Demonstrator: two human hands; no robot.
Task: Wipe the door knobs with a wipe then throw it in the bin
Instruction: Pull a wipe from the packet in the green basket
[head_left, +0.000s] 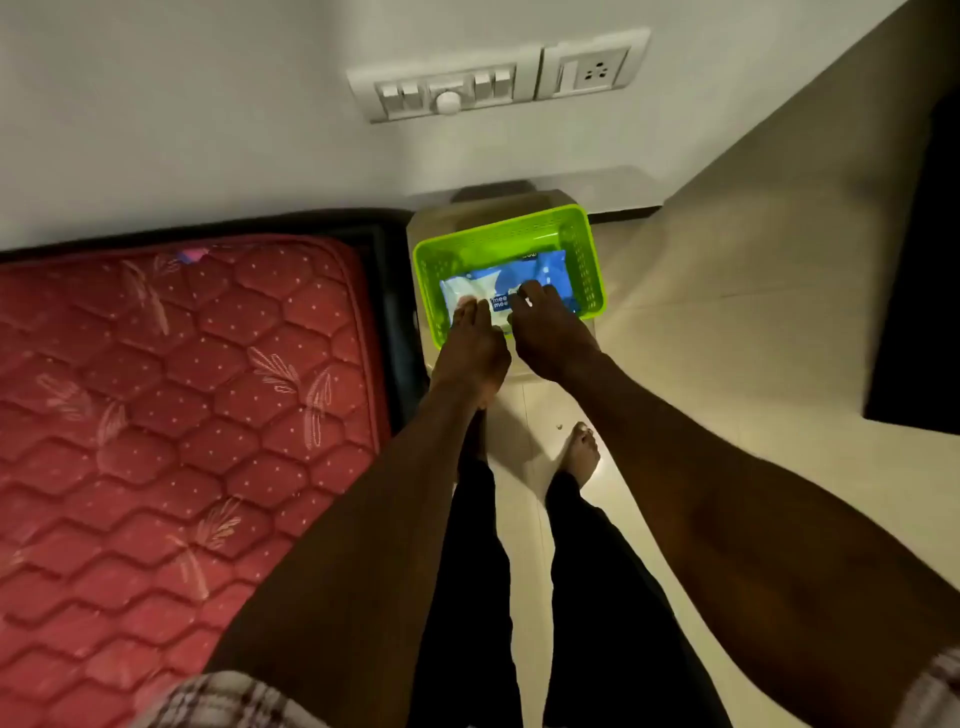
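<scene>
A blue and white pack of wipes (540, 270) lies flat inside a bright green plastic basket (582, 244) that stands on a pale stool by the wall. Both hands reach down into the basket. My left hand (470, 353) rests its fingertips on the pack's left end. My right hand (550, 332) presses its fingers on the pack's middle, near the printed label. Whether a wipe is pinched in the fingers cannot be made out. No door knob and no bin are in sight.
A red quilted mattress (171, 405) in a dark frame fills the left side, right beside the stool. A white switch panel and socket (498, 78) sit on the wall above. Pale floor tiles (727, 322) spread to the right, with a dark object (919, 291) at the far right.
</scene>
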